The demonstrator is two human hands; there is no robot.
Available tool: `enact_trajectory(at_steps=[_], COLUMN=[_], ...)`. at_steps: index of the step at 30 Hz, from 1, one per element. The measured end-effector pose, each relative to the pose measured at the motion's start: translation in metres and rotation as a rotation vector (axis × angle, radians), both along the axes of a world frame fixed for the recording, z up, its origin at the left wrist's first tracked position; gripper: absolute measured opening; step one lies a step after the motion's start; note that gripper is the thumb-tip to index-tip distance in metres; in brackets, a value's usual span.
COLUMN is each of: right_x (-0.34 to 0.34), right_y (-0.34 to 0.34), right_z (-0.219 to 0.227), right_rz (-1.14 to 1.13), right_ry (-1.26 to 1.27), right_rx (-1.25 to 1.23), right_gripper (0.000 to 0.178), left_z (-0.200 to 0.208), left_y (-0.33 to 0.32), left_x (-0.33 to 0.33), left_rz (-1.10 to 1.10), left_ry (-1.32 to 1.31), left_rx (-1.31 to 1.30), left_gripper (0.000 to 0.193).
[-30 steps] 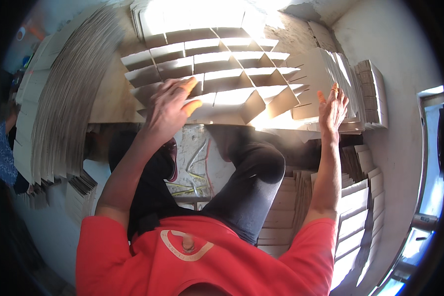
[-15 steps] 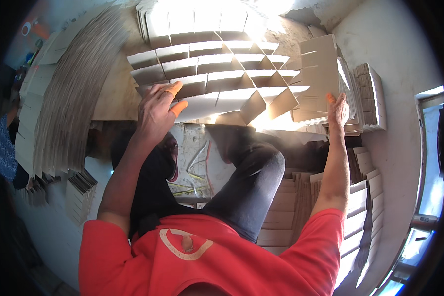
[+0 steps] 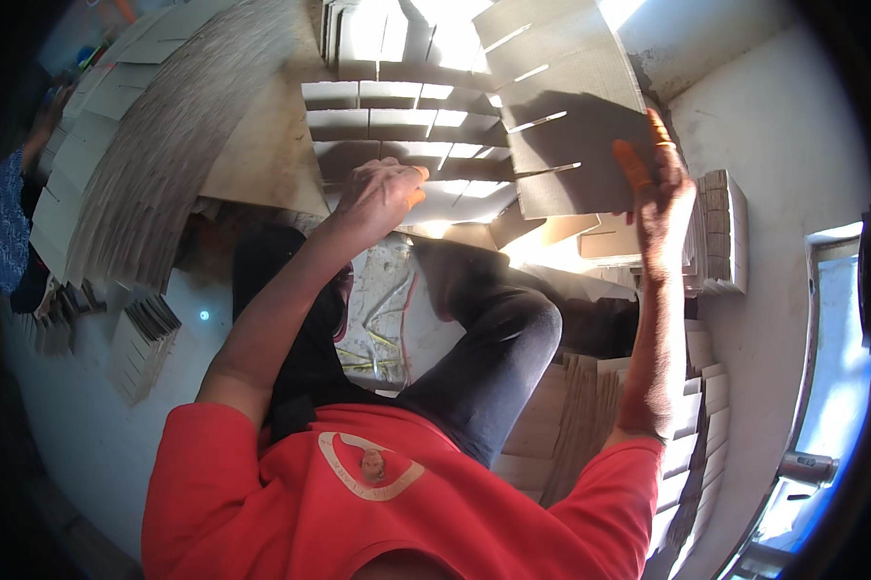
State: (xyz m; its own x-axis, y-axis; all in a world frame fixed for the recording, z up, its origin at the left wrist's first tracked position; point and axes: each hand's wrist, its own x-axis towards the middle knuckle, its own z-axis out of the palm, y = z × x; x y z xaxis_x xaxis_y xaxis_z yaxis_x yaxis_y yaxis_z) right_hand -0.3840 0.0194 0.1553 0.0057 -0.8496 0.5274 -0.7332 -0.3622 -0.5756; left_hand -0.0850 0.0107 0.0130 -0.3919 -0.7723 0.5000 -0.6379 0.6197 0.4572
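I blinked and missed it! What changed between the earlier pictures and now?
The right hand took hold of a cardboard sheet from the pile on the right and brought it left, over the cardboard grid. The left hand stayed near the grid; the tall stack on the left stayed put.

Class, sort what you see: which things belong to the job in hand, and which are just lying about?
Job in hand:
- left hand, at the cardboard grid
- right hand, holding a slotted sheet

Seemingly lying about:
- yellow strips
- red strip
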Motion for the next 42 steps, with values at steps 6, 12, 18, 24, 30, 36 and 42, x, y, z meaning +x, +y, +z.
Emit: enact_trajectory(at_steps=[6, 12, 18, 24, 30, 36, 42], right_x=[0.042, 0.058, 0.062, 0.063, 0.075, 0.078, 0.075], right_y=[-0.003, -0.008, -0.010, -0.017, -0.025, -0.028, -0.018], right_z=[-0.008, -0.011, -0.005, -0.016, -0.004, -0.020, -0.028], right_rz=[0.093, 0.041, 0.052, 0.094, 0.105, 0.179, 0.193], right_ry=[-0.038, -0.046, -0.065, -0.005, 0.065, 0.011, -0.014], right_rx=[0.163, 0.292, 0.337, 0.418, 0.485, 0.351, 0.230], right_gripper=[0.056, 0.060, 0.063, 0.064, 0.065, 0.052, 0.052], left_z=[-0.011, -0.010, -0.014, -0.017, -0.019, -0.018, -0.017], left_y=[-0.004, -0.006, -0.010, -0.013, -0.019, -0.023, -0.024], left_x=[0.000, -0.002, 0.000, -0.001, -0.002, -0.004, -0.002], left_rz=[-0.003, 0.012, 0.020, 0.003, 0.021, 0.043, 0.045], left_ry=[-0.050, -0.023, -0.025, 0.016, -0.006, -0.009, -0.028], left_rx=[0.022, 0.011, 0.016, 0.038, 0.064, 0.081, 0.107], left_gripper=[0.016, 0.015, 0.013, 0.012, 0.013, 0.013, 0.013])
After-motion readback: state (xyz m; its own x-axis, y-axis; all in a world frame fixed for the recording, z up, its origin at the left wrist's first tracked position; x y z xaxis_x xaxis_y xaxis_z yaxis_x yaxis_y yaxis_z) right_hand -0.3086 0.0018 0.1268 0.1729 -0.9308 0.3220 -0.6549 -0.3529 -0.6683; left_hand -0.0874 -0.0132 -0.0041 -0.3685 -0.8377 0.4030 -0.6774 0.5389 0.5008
